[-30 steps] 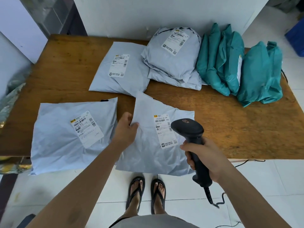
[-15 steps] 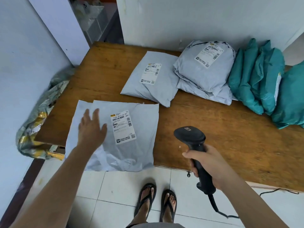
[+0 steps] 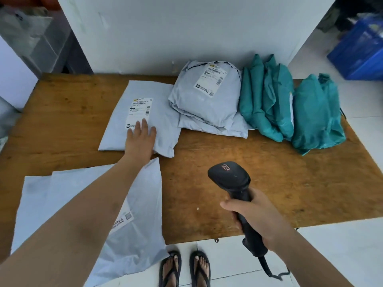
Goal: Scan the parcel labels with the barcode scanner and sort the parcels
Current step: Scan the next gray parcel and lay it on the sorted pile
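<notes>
My right hand [image 3: 258, 216] grips the handle of a black barcode scanner [image 3: 230, 179], held above the front of the wooden table [image 3: 269, 172]. My left hand [image 3: 141, 139] lies flat with straight fingers on a flat grey parcel [image 3: 163, 121], its fingertips on the lower part of the white label [image 3: 139, 109]. Two overlapping grey parcels [image 3: 141, 204] lie at the front left and hang over the table edge; my left forearm hides most of their label. A bulging grey parcel [image 3: 205, 100] sits on another grey one at the back.
Several teal parcels [image 3: 277, 100] stand in a row at the back right, against the white wall. A blue crate [image 3: 360, 52] is on the floor at the far right. The scanner's cable [image 3: 269, 270] trails down to the tiled floor beside my feet in sandals.
My left hand left the front-left parcels and reached forward onto the flat grey parcel at the middle back. The view swung right. The scanner hand stayed in about the same place.
</notes>
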Demonstrator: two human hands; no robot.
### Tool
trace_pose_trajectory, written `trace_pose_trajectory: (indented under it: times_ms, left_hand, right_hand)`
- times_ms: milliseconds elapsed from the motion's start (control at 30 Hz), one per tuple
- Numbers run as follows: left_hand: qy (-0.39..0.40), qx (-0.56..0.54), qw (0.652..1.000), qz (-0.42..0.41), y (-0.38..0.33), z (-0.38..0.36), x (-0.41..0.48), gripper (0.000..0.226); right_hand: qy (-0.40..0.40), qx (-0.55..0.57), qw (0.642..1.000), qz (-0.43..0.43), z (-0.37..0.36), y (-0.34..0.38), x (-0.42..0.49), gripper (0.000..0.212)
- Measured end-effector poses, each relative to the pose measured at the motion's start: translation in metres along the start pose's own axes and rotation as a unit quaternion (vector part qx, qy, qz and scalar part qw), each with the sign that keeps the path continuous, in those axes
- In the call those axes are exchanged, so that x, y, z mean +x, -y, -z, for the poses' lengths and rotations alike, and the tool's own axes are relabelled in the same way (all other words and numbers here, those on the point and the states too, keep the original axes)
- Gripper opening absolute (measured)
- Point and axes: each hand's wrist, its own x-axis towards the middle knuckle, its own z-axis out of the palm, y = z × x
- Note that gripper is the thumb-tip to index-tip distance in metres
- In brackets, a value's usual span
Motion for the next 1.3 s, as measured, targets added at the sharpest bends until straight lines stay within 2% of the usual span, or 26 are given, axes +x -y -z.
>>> trace_pose_trajectory:
  times_ms: [167, 267, 333, 433, 500, 633, 767, 967, 1067, 1133, 1300]
  left_hand:
    - [0.022, 0.034, 0.999, -0.026, 0.003, -0.001, 0.011, 0.043]
    - [0.01, 0.047, 0.996, -0.072, 0.012, 0.011, 0.007, 0.041]
    - [-0.045, 0.03, 0.993, -0.106, 0.021, 0.021, 0.003, 0.038]
    - [-0.145, -0.014, 0.982, -0.123, 0.034, 0.042, -0.003, 0.019]
    - [-0.195, -0.041, 0.97, -0.138, 0.035, 0.059, -0.008, 0.019]
    - [-0.35, -0.145, 0.897, -0.229, 0.012, 0.082, -0.035, 0.023]
    - [-0.416, -0.204, 0.836, -0.294, -0.048, 0.074, -0.09, 0.028]
    - [-0.378, -0.254, 0.825, -0.335, -0.143, 0.008, -0.17, 0.025]
    - [-0.358, -0.265, 0.799, -0.404, -0.171, -0.007, -0.194, 0.009]
    - [-0.333, -0.257, 0.79, -0.446, -0.188, -0.011, -0.205, 0.009]
    - [-0.26, -0.223, 0.809, -0.478, -0.217, -0.025, -0.208, 0.023]
  right_hand:
    - [0.006, 0.01, 1.0, -0.004, 0.01, -0.007, 0.006, 0.016]
    - [0.007, 0.018, 1.0, -0.006, 0.009, -0.007, 0.009, 0.018]
    - [0.009, 0.028, 1.0, -0.001, 0.006, -0.006, 0.01, 0.019]
    - [0.018, 0.044, 0.999, 0.007, 0.002, -0.003, 0.009, 0.018]
    - [0.016, 0.05, 0.999, 0.015, 0.002, -0.001, 0.008, 0.016]
    - [-0.038, 0.052, 0.996, 0.063, 0.005, 0.002, -0.003, 0.014]
    - [-0.064, 0.05, 0.991, 0.108, 0.011, 0.003, -0.02, 0.02]
    - [-0.076, 0.079, 0.991, 0.079, 0.03, -0.027, -0.041, 0.013]
    - [-0.089, 0.103, 0.989, 0.054, 0.039, -0.044, -0.047, 0.013]
    - [-0.095, 0.11, 0.988, 0.051, 0.043, -0.053, -0.052, 0.014]
    - [-0.091, 0.112, 0.988, 0.06, 0.055, -0.066, -0.062, 0.016]
